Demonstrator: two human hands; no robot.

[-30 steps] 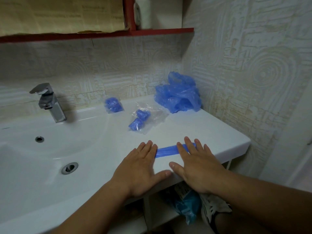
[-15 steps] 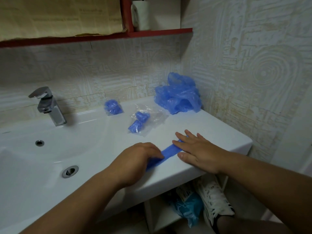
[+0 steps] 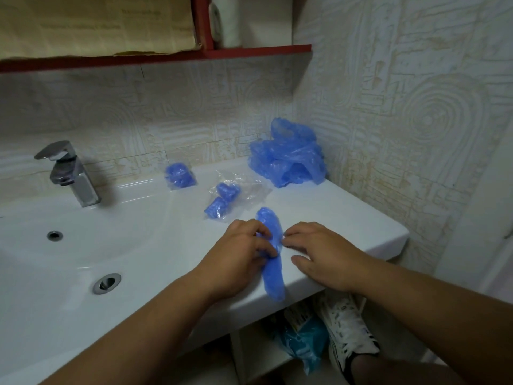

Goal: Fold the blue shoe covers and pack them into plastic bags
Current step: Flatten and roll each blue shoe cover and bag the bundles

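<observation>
Folded shoe cover [image 3: 273, 276], crosswise under two flat hands a second ago, now runs front to back on the surface [image 3: 347, 218], near end overhanging the front edge; left hand [image 3: 238, 254], formerly flat, pinches it at mid-length; right hand [image 3: 324, 254] relaxed, fingers loosely bent, index tip touching the strip's right edge; pile of loose shoe covers [image 3: 288, 159] and two filled plastic bags [image 3: 230, 198] unmoved behind; print on the shelf paper [image 3: 97, 23] too faint to read.

Narrow folded blue shoe cover [image 3: 273, 273] lies on sink [image 3: 347, 218].
</observation>
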